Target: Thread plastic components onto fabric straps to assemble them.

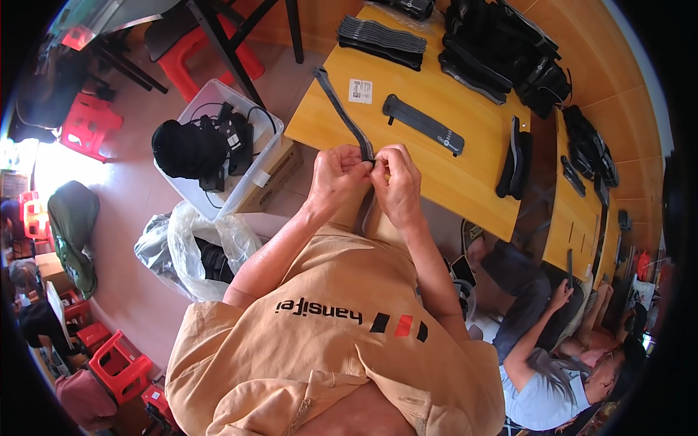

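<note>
Just past the table's near edge, both hands are pinched together at one end of a long dark strap. My left hand grips the strap near that end, and its other end reaches away over the tabletop. Close beside it, my right hand has its fingertips pinched at the strap's tip, where fingers partly hide a small dark piece. Beyond my hands, a flat dark-grey band with a short tab lies on the yellow table. A small white printed label lies left of the band.
Stacked grey strips and black straps lie farther back. Folded black bands rest at the right edge. On the left are a plastic bin holding black gear and a clear bag. A seated co-worker is at right.
</note>
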`<action>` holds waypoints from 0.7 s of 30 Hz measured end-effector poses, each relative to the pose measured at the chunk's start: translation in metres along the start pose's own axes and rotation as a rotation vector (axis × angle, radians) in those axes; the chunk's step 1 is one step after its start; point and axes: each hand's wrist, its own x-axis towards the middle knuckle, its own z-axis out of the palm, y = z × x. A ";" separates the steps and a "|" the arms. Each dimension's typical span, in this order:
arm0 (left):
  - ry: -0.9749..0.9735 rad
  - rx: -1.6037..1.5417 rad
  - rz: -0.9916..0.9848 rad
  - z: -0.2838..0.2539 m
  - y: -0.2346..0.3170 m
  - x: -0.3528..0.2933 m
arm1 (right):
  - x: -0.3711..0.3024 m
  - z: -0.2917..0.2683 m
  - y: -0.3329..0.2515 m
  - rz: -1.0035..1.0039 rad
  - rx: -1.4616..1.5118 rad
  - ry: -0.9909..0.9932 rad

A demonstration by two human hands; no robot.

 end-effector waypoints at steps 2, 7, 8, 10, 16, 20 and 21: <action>-0.010 0.028 -0.023 -0.006 0.005 0.002 | -0.002 -0.002 -0.001 -0.014 -0.009 -0.021; -0.204 0.283 -0.214 -0.013 0.014 0.007 | -0.006 -0.001 -0.006 -0.090 -0.075 -0.021; -0.234 0.350 -0.231 -0.015 0.014 0.008 | -0.006 -0.001 -0.007 -0.089 -0.074 -0.019; -0.252 0.393 -0.181 -0.017 0.014 0.007 | -0.005 -0.001 -0.008 -0.044 -0.004 -0.017; -0.202 0.453 -0.079 -0.010 0.021 -0.001 | 0.001 -0.008 -0.011 0.171 0.311 -0.053; -0.173 0.418 -0.103 -0.012 0.020 -0.002 | 0.003 -0.013 -0.007 0.234 0.421 -0.134; -0.173 0.419 -0.103 -0.011 0.021 -0.003 | 0.003 -0.015 -0.008 0.233 0.421 -0.133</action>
